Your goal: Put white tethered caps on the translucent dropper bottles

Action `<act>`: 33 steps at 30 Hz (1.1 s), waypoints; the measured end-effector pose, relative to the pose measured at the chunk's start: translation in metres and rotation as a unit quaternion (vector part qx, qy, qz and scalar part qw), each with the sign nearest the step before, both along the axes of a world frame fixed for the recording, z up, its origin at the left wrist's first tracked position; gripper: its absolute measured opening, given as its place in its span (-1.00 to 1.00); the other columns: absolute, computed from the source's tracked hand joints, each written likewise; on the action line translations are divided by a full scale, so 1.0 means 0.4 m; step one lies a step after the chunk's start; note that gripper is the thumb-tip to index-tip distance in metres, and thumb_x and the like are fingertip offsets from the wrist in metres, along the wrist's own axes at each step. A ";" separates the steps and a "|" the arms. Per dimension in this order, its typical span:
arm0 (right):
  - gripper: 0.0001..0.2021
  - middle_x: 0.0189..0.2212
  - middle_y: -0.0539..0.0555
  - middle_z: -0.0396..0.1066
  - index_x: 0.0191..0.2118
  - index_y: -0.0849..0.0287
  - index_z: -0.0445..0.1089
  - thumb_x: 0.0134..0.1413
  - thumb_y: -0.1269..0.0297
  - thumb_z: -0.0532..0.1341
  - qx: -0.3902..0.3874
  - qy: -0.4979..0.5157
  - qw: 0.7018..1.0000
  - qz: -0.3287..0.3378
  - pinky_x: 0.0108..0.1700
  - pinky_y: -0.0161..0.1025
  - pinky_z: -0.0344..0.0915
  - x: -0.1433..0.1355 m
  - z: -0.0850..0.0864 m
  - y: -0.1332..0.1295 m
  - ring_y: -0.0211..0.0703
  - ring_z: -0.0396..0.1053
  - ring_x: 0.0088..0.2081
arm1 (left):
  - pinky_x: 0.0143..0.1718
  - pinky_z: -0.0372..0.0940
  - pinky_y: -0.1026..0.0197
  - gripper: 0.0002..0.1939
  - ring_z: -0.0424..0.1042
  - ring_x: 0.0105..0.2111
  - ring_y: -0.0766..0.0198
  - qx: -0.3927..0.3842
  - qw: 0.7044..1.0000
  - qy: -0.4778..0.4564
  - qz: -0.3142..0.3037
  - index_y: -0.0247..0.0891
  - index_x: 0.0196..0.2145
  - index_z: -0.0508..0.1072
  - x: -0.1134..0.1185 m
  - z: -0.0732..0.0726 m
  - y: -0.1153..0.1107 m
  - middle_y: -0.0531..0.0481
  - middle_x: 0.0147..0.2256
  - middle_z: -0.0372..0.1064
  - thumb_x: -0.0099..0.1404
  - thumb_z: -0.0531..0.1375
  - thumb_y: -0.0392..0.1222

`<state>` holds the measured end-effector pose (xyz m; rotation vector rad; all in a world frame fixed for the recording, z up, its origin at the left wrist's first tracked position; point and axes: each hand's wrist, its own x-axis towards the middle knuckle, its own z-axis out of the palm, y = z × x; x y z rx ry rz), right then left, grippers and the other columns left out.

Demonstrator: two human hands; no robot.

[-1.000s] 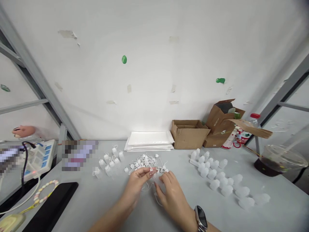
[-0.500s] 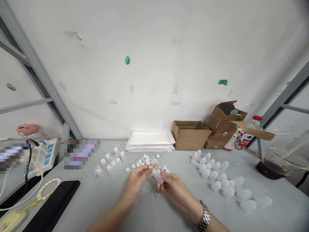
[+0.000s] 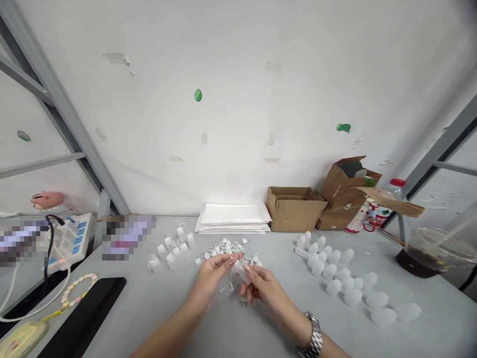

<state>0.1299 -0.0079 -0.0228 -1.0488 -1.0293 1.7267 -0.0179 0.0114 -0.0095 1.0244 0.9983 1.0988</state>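
At the middle of the table, my right hand (image 3: 263, 286) is closed round a small translucent bottle (image 3: 244, 274), held tilted. The fingertips of my left hand (image 3: 214, 276) pinch a white cap (image 3: 236, 264) at the bottle's upper left end. Whether the cap is seated there I cannot tell, as fingers cover part of it. Just behind the hands lies a pile of white caps with strings (image 3: 225, 246). Thin white cords (image 3: 230, 284) hang or lie below the fingers. On the left stand several capped bottles (image 3: 175, 251); more frosted bottles (image 3: 335, 271) without caps lie on the right.
White envelopes (image 3: 233, 219) are stacked by the wall, beside a cardboard box (image 3: 296, 211) and a brown paper bag (image 3: 341, 199). A cup of dark drink (image 3: 423, 256) stands far right. Left are a black pad (image 3: 87, 313), a bead bracelet (image 3: 76, 291) and a power strip (image 3: 72, 241).
The right fingers have shifted up along the bottle, and its angle has turned slightly. The left hand stays at the cap end. The whole view has moved a little.
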 end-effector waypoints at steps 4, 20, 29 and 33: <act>-0.61 -0.68 -0.08 0.33 -0.52 0.22 0.29 -0.41 0.05 0.38 0.042 -0.023 0.998 -0.050 -0.62 -0.39 0.07 0.000 0.005 0.001 -0.38 0.19 -0.70 | 0.02 0.10 0.04 -0.77 0.36 -0.09 0.05 0.008 1.000 -0.005 0.005 -0.27 -0.44 0.51 0.000 -0.008 0.001 -0.13 -0.20 0.47 -0.02 0.26 -0.07; -0.67 -0.77 -0.08 0.22 -0.44 0.33 0.35 -0.11 0.08 0.24 -0.077 0.193 0.966 0.157 -0.69 -0.41 -0.10 0.020 0.023 -0.014 -0.46 -0.01 -0.78 | 0.03 0.10 0.01 -0.81 0.33 -0.06 0.06 0.057 0.998 -0.014 -0.030 -0.26 -0.39 0.50 0.001 0.007 -0.011 -0.13 -0.17 0.46 0.06 0.21 -0.10; -0.51 -0.75 -0.08 0.29 -0.51 0.20 0.21 -0.23 -0.22 0.16 0.018 -0.023 0.997 0.078 -0.70 -0.41 0.00 0.005 -0.017 0.004 -0.40 0.13 -0.77 | 0.11 0.02 0.02 -0.77 0.22 0.04 0.10 0.251 0.942 0.218 -0.053 -0.06 -0.27 0.51 -0.020 0.016 -0.011 0.00 -0.10 0.41 0.05 0.22 -0.18; -0.50 -0.77 -0.11 0.25 -0.51 0.19 0.19 -0.22 -0.24 0.12 0.038 -0.087 0.991 0.097 -0.71 -0.40 -0.02 -0.002 -0.011 -0.004 -0.41 0.09 -0.79 | 0.08 0.05 0.03 -0.82 0.35 -0.08 0.13 0.214 0.951 0.224 -0.001 -0.10 -0.43 0.55 -0.021 0.015 -0.007 0.00 -0.28 0.51 0.15 0.13 -0.17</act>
